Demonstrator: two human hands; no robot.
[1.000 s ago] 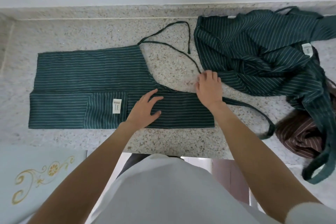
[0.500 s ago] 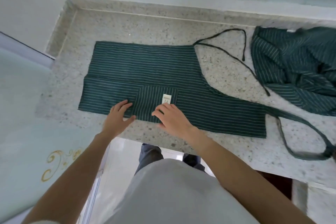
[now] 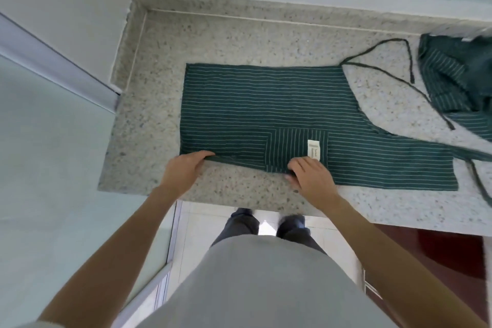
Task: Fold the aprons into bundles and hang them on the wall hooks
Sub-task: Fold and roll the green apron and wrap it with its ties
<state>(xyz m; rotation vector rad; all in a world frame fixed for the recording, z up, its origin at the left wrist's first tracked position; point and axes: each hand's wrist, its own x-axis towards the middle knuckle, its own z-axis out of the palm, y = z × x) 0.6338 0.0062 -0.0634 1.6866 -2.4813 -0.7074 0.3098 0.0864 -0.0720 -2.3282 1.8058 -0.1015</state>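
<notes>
Hands, two, grip the near hem of one flat apron (image 3: 266, 104): left hand (image 3: 183, 172) curls round the left corner, lifting it slightly; right hand (image 3: 310, 177) pinches the edge below the single white label (image 3: 313, 150). The apron lies on the counter (image 3: 226, 34). A second apron (image 3: 458, 74) sits crumpled at right, with one strap (image 3: 383, 72) between them.

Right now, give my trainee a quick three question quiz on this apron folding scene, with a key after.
1. True or false: both hands grip the near edge of the flat green striped apron.
2. Which hand is nearer the white label?
3. Where does the second, crumpled apron lie: A) on the counter's right end, B) on a wall hook, C) on the floor?

Key
1. True: left hand and right hand both hold it.
2. Right hand.
3. A.
</notes>
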